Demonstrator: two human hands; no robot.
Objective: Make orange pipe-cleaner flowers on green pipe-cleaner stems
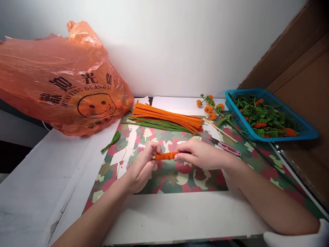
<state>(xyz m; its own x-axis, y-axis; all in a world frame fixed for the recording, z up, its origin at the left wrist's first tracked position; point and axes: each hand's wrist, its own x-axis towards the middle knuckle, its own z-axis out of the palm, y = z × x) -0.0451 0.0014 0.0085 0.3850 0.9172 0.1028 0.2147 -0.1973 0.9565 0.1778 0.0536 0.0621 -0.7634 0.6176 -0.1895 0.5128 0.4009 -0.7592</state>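
An orange pipe cleaner (166, 156) is wound in a tight coil around a thin wooden stick, held level over the patterned mat. My left hand (144, 168) pinches the stick's left end, where a bit of pale wood shows. The coil's right end sits in the closed fingers of my right hand (196, 153), which hide the rest of the stick. Beyond my hands lies a bundle of straight orange pipe cleaners (164, 115), with green pipe cleaners (159, 124) along its near side. Pink-handled scissors (227, 147) rest just past my right hand.
An orange plastic bag (84, 82) stands at the left. A blue basket (303, 132) of green and orange pieces sits at the right, beside cardboard (290, 51). Orange flowers (209, 109), another wooden stick (222, 131) and a green leaf piece (111, 141) lie around the mat (174, 178).
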